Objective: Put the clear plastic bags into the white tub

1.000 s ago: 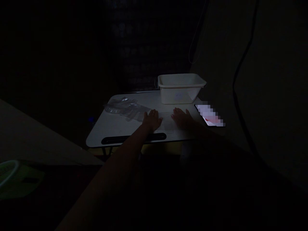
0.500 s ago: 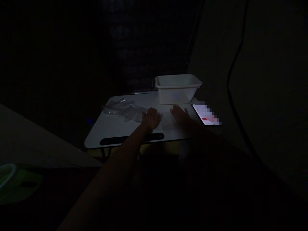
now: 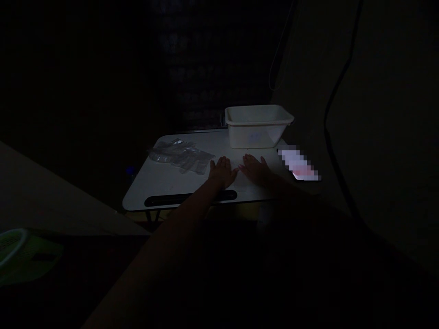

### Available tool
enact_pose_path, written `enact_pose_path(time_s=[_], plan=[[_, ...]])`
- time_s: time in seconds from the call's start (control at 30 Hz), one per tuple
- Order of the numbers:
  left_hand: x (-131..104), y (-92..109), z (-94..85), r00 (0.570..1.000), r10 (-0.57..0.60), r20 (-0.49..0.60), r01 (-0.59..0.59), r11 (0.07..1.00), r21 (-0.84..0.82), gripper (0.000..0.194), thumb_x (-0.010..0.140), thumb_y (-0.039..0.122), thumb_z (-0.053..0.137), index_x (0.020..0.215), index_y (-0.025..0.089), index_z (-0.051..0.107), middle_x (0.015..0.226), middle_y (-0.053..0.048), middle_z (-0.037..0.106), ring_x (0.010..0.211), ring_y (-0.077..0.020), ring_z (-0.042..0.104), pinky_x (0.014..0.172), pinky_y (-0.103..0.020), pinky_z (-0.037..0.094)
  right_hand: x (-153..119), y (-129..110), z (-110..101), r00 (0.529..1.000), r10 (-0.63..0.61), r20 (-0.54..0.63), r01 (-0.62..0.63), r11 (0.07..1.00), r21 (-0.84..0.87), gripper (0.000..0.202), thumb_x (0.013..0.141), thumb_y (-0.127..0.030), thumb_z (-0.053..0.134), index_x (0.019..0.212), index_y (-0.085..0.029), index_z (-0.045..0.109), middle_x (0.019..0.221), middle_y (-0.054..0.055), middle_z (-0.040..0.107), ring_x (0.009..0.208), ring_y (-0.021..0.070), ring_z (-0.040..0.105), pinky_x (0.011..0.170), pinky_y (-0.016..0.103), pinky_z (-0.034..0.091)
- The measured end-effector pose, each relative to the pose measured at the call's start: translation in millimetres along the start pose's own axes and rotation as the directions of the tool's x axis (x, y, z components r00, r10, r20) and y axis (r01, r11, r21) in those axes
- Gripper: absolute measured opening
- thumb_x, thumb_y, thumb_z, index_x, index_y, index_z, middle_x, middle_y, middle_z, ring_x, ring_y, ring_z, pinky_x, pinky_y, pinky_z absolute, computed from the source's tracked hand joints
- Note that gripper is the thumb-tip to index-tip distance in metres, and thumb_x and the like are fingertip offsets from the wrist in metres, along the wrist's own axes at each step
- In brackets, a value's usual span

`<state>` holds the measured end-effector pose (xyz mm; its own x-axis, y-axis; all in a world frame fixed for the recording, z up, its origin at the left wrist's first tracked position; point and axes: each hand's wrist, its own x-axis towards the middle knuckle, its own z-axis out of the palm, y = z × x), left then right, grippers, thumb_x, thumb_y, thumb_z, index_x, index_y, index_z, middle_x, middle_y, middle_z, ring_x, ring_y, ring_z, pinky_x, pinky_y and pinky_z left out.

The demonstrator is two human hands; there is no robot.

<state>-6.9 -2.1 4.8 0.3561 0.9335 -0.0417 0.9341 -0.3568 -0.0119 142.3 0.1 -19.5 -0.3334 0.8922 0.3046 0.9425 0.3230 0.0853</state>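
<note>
Head view, plastic sheet [image 3: 243, 180], see-through, flat

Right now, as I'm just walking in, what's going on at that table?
A person has the left hand and right hand spread low over what looks like a thin clear sheet on a white table; it's too dark to be sure. Crumpled clear plastic lies left of the hands, a white tub stands behind, and a lit phone lies right.
</note>
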Motion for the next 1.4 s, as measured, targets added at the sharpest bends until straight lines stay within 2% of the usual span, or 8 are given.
enact_pose_path(time_s=[0.17, 0.27, 0.37, 0.47, 0.57, 0.8, 1.0, 1.4], plan=[[2.2, -3.3, -0.4, 1.000, -0.004, -0.023, 0.003, 1.000, -0.021, 0.057, 0.084, 0.039, 0.005, 0.130, 0.007, 0.019, 0.138, -0.012, 0.016, 0.126, -0.0218, 0.011, 0.098, -0.046, 0.015, 4.3, 0.6, -7.5, 0.998, -0.026, 0.061, 0.027, 1.000, -0.014, 0.043, 0.087, -0.023, 0.014, 0.121, -0.020, 0.040, 0.132, 0.010, 0.034, 0.122, 0.0219, 0.026, 0.091, 0.053, 0.025], [0.9, -0.5, -3.9, 0.997, 0.019, -0.072, -0.019, 1.000, -0.002, 0.055, 0.085, 0.036, 0.008, 0.130, 0.007, 0.019, 0.138, -0.012, 0.017, 0.126, -0.0212, 0.011, 0.099, -0.044, 0.015, 10.7, -6.7, -11.9, 0.999, 0.027, 0.032, -0.027, 0.999, 0.022, 0.046, 0.087, -0.028, 0.012, 0.123, -0.015, 0.037, 0.132, 0.013, 0.033, 0.122, 0.0216, 0.027, 0.092, 0.052, 0.024], [-1.0, 5.4, -5.7, 0.992, 0.093, -0.089, -0.090, 0.995, 0.037, 0.053, 0.084, 0.034, 0.013, 0.130, 0.007, 0.017, 0.137, -0.012, 0.018, 0.126, -0.0208, 0.013, 0.100, -0.042, 0.012, 13.0, -16.1, -13.3, 0.999, -0.052, 0.016, 0.052, 0.998, 0.040, 0.047, 0.087, -0.031, 0.013, 0.123, -0.012, 0.036, 0.131, 0.013, 0.034, 0.121, 0.0207, 0.027, 0.094, 0.049, 0.023], [-1.3, 9.8, -3.7, 0.991, 0.128, -0.042, -0.127, 0.991, 0.039, 0.054, 0.083, 0.032, 0.018, 0.130, 0.006, 0.017, 0.137, -0.012, 0.020, 0.125, -0.0211, 0.015, 0.101, -0.041, 0.013, 9.3, -20.4, -12.4, 0.993, -0.109, 0.052, 0.108, 0.994, 0.029, 0.047, 0.087, -0.032, 0.014, 0.122, -0.011, 0.038, 0.130, 0.014, 0.035, 0.121, 0.0213, 0.028, 0.093, 0.049, 0.025], [-0.5, 11.4, -1.2, 0.994, 0.109, -0.015, -0.109, 0.994, 0.022, 0.054, 0.083, 0.032, 0.018, 0.130, 0.006, 0.018, 0.137, -0.012, 0.020, 0.126, -0.0209, 0.014, 0.100, -0.040, 0.015, 5.2, -19.1, -10.9, 0.987, -0.130, 0.091, 0.129, 0.992, 0.010, 0.046, 0.087, -0.033, 0.014, 0.119, -0.012, 0.040, 0.130, 0.014, 0.036, 0.121, 0.0221, 0.029, 0.092, 0.048, 0.026], [-1.3, 10.2, -0.2, 0.996, 0.092, -0.019, -0.092, 0.996, 0.009, 0.054, 0.082, 0.033, 0.019, 0.130, 0.007, 0.017, 0.137, -0.012, 0.019, 0.126, -0.0204, 0.014, 0.100, -0.042, 0.014, 6.2, -16.1, -5.3, 0.984, -0.166, 0.065, 0.166, 0.986, 0.005, 0.046, 0.087, -0.031, 0.016, 0.120, -0.010, 0.039, 0.130, 0.015, 0.036, 0.120, 0.0235, 0.029, 0.091, 0.048, 0.028], [-1.8, 5.9, -5.9, 0.993, 0.100, -0.064, -0.102, 0.994, -0.028, 0.051, 0.085, 0.031, 0.011, 0.130, 0.009, 0.017, 0.137, -0.011, 0.020, 0.126, -0.0191, 0.014, 0.099, -0.040, 0.017, 12.5, -23.5, -15.3, 1.000, -0.028, 0.008, 0.028, 0.996, 0.079, 0.048, 0.087, -0.032, 0.012, 0.122, -0.013, 0.037, 0.130, 0.012, 0.037, 0.121, 0.0195, 0.029, 0.095, 0.047, 0.023], [-2.8, 7.6, 4.5, 0.997, 0.083, 0.004, -0.083, 0.996, 0.012, 0.054, 0.083, 0.031, 0.018, 0.131, 0.007, 0.016, 0.138, -0.011, 0.017, 0.126, -0.0204, 0.011, 0.100, -0.043, 0.013, 0.6, -24.1, -11.7, 0.991, -0.119, 0.056, 0.119, 0.993, 0.012, 0.046, 0.087, -0.032, 0.016, 0.119, -0.011, 0.041, 0.129, 0.014, 0.036, 0.121, 0.0221, 0.029, 0.093, 0.050, 0.025]])
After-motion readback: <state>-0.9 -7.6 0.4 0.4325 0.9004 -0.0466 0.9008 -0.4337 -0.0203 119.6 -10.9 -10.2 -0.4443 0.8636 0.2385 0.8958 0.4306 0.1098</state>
